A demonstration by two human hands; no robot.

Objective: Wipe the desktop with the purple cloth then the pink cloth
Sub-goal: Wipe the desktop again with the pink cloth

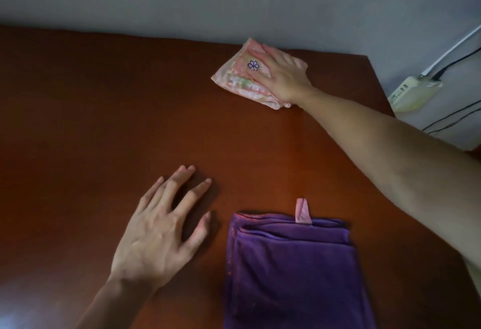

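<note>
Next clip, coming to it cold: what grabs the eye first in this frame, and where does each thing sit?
The right hand stretches to the far right part of the brown desktop, pressing flat on the folded pink cloth. Nearest the camera, the purple cloth lies folded with no hand on it, a pink tab sticking out of its far edge. The left hand rests spread on the bare wood beside it.

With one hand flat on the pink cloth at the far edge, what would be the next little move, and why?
Probably sweep the pink cloth toward the near side. The right hand presses it flat by the desk's far edge, the purple cloth lies folded and untouched, and much bare wood lies between them.
</note>
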